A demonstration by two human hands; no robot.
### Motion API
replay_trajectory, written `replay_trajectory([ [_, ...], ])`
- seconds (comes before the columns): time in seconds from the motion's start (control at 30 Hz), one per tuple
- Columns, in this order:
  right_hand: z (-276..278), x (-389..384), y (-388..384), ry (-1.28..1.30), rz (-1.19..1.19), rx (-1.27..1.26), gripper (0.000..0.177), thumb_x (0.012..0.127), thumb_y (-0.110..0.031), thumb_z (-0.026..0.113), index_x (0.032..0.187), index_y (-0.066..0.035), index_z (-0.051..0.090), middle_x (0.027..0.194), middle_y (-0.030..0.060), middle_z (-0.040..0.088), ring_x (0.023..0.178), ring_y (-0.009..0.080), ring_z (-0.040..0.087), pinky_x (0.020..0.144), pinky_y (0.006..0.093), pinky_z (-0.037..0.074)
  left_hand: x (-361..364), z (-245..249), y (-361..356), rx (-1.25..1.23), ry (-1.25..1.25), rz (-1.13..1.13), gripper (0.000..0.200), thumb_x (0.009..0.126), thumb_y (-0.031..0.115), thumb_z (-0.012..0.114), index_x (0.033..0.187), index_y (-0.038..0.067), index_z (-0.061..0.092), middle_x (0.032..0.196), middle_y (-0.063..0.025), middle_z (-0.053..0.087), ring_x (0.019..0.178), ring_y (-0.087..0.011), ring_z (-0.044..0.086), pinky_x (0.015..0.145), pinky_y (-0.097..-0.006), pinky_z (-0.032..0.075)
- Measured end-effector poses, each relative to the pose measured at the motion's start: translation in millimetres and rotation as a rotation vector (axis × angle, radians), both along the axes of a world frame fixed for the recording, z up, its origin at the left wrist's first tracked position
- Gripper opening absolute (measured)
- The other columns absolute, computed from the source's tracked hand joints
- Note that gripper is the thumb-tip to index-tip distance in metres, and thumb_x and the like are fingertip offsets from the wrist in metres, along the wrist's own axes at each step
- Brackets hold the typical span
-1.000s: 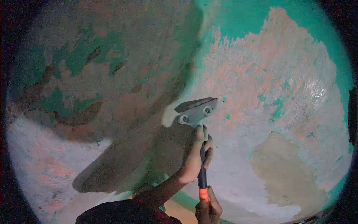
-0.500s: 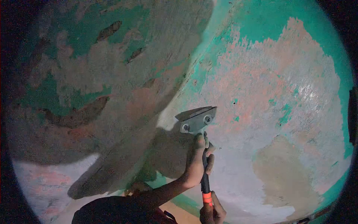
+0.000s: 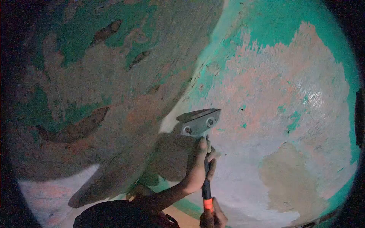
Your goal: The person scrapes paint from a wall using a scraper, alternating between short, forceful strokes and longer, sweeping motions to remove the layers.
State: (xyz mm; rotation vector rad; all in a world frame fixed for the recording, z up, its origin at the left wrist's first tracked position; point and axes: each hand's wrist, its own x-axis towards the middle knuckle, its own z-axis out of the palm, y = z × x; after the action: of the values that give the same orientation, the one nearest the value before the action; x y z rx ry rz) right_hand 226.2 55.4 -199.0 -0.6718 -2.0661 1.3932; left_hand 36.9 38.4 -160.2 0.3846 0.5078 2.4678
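A long-handled wall scraper (image 3: 206, 188) stands almost upright in front of the patchy wall, its wide metal blade, fixed by two screws, at the top. My left hand (image 3: 197, 167) is closed around the upper part of the black handle, the thumb lying up toward the blade head. Lower down, my right hand (image 3: 213, 217) grips the handle's end, by the orange band. The blade overlaps the pale corner line between the shaded and the lit wall in this view.
Green paint (image 3: 266, 19) lies around bare pinkish-grey plaster (image 3: 262, 83) on the right wall, with a beige patch (image 3: 285, 178) below. The shaded left wall has dark gouges (image 3: 106, 32). A dark sleeve (image 3: 114, 216) fills the lower left.
The handle's lower end and my right hand have shifted slightly left. The view of the wall has moved a little, while both hands keep their hold on the scraper.
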Motion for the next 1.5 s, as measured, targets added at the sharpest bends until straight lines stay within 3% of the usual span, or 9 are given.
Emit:
replay_trajectory([
  [0.17, 13, -6, -7, 0.003, -0.009, -0.081, 0.043, 0.09, -0.031, 0.056, 0.124, -0.004, 0.054, 0.064, -0.0056, 0.047, 0.051, 0.0043, 0.038, 0.046, 0.0216, 0.028, -6, 0, 1, 0.039, 0.01, 0.047, 0.038, 0.09, 0.054, 0.041, 0.083, 0.017, 0.036, 0.063, 0.0035, 0.04, 0.031, -0.0088, 0.032, 0.028, -0.0225, 0.026],
  [0.3, -15, -6, -3, -0.056, -0.147, 0.214, 0.04, 0.09, -0.027, 0.056, 0.124, -0.006, 0.054, 0.067, -0.0047, 0.049, 0.053, 0.0054, 0.04, 0.047, 0.022, 0.03, -4, -4, -4, -0.002, 0.048, 0.003, 0.037, 0.09, 0.052, 0.041, 0.083, 0.017, 0.036, 0.064, 0.0041, 0.038, 0.033, -0.0085, 0.032, 0.028, -0.0223, 0.026],
  [0.33, -17, -4, 1, 0.091, -0.049, -0.088, 0.039, 0.09, -0.023, 0.056, 0.125, -0.007, 0.053, 0.067, -0.0046, 0.049, 0.053, 0.0052, 0.04, 0.047, 0.0219, 0.03, -4, -3, -3, -0.001, 0.032, 0.001, 0.036, 0.09, 0.052, 0.041, 0.083, 0.017, 0.035, 0.064, 0.0041, 0.038, 0.033, -0.0084, 0.032, 0.028, -0.0223, 0.026],
  [0.43, 11, -1, -16, 0.07, 0.018, -0.109, 0.039, 0.09, -0.022, 0.056, 0.126, -0.008, 0.052, 0.066, -0.0048, 0.048, 0.052, 0.0051, 0.04, 0.047, 0.0221, 0.03, -2, -8, -3, 0.019, 0.022, 0.004, 0.036, 0.091, 0.051, 0.041, 0.083, 0.017, 0.035, 0.063, 0.0043, 0.037, 0.033, -0.0085, 0.032, 0.029, -0.0224, 0.026],
  [0.47, 7, 1, -15, -0.092, -0.051, -0.02, 0.042, 0.09, -0.027, 0.056, 0.127, -0.009, 0.051, 0.064, -0.0051, 0.047, 0.051, 0.005, 0.038, 0.046, 0.0224, 0.029, -4, -9, -3, 0.025, 0.031, 0.008, 0.036, 0.091, 0.051, 0.041, 0.083, 0.017, 0.035, 0.063, 0.0044, 0.037, 0.033, -0.0085, 0.032, 0.029, -0.0225, 0.026],
  [0.77, 7, -9, -15, -0.054, -0.057, -0.151, 0.043, 0.09, -0.033, 0.055, 0.126, -0.009, 0.052, 0.061, -0.0058, 0.042, 0.049, 0.0049, 0.035, 0.046, 0.0226, 0.026, -9, -2, -6, 0.0, 0.048, 0.02, 0.036, 0.089, 0.051, 0.044, 0.084, 0.017, 0.036, 0.062, 0.0046, 0.037, 0.031, -0.0088, 0.031, 0.029, -0.0237, 0.026],
  [1.13, -19, -1, -5, -0.075, -0.044, 0.141, 0.04, 0.09, -0.026, 0.057, 0.124, -0.006, 0.054, 0.062, -0.0067, 0.046, 0.049, 0.0039, 0.036, 0.045, 0.0225, 0.027, -4, -17, -3, -0.008, 0.035, 0.004, 0.039, 0.09, 0.053, 0.039, 0.082, 0.015, 0.035, 0.063, 0.0037, 0.037, 0.034, -0.0087, 0.033, 0.029, -0.0227, 0.027],
  [1.23, -5, -11, -1, 0.055, 0.054, -0.054, 0.043, 0.089, -0.031, 0.057, 0.124, -0.007, 0.054, 0.062, -0.0066, 0.046, 0.05, 0.0034, 0.036, 0.045, 0.0223, 0.027, -7, -12, -5, -0.024, 0.004, 0.021, 0.04, 0.092, 0.053, 0.036, 0.083, 0.014, 0.033, 0.065, 0.0034, 0.036, 0.036, -0.008, 0.034, 0.03, -0.022, 0.027],
  [1.5, 20, -12, -10, -0.001, 0.046, -0.067, 0.044, 0.089, -0.035, 0.056, 0.123, -0.007, 0.055, 0.064, -0.0068, 0.047, 0.051, 0.0028, 0.036, 0.046, 0.0212, 0.027, -7, -5, -5, 0.039, -0.043, 0.025, 0.041, 0.091, 0.055, 0.036, 0.084, 0.015, 0.034, 0.066, 0.0027, 0.036, 0.035, -0.0093, 0.034, 0.032, -0.0218, 0.028],
])
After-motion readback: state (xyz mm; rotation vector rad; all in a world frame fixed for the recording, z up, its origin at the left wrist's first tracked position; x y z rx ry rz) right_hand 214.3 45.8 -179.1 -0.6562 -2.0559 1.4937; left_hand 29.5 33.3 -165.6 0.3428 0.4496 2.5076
